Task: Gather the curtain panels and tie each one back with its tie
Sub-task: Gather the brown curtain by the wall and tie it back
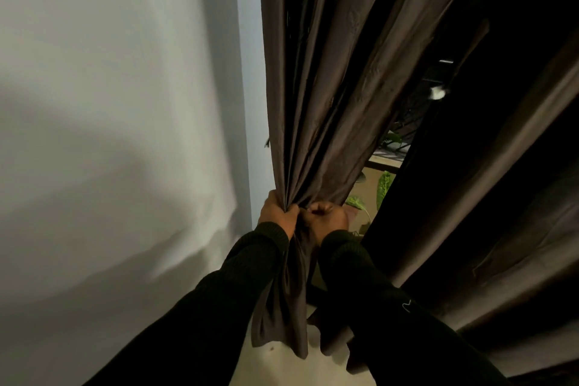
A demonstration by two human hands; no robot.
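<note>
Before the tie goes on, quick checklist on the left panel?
1. Left curtain panel bunched into one bundle: ok.
2. Left hand grip round the bundle: ok.
3. Right hand closed on the folds: ok.
4. Tie in view: cannot tell, none seen.
5. Tail below the hands hanging free: ok.
6. Right curtain panel gathered: not ok, hangs loose.

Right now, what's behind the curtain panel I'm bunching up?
Through the gap beside the gathered curtain panel, green plant leaves and a dark window frame show. Everything directly behind the folds, and inside both hands' grip, is covered.
</note>
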